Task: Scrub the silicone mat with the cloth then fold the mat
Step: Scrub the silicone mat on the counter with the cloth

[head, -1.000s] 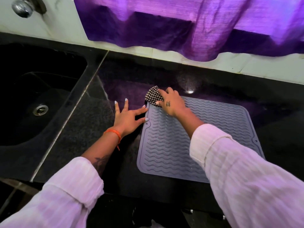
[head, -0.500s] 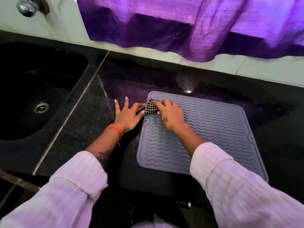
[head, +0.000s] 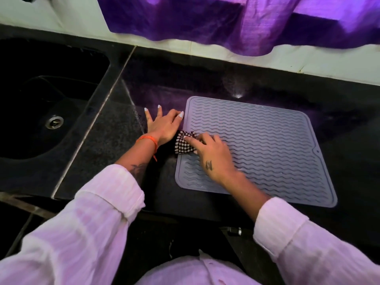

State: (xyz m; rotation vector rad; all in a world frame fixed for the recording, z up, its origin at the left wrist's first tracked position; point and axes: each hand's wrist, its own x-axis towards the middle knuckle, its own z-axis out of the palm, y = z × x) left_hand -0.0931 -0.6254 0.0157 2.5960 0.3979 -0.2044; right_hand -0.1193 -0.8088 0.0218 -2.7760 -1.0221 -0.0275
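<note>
While the right hand [head: 213, 159] presses the bunched cloth [head: 185, 145] on the mat [head: 257, 145] at centre frame, its left edge, left hand [head: 164, 126] lies flat w/ fingers spread beside it; scrub along ridges, w/ firm pressure.

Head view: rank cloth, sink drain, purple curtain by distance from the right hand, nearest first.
From the right hand:
1. Cloth: under its fingers, at the mat's left edge.
2. Sink drain: far left, in the black basin.
3. Purple curtain: hanging at the back wall, beyond the counter.
</note>
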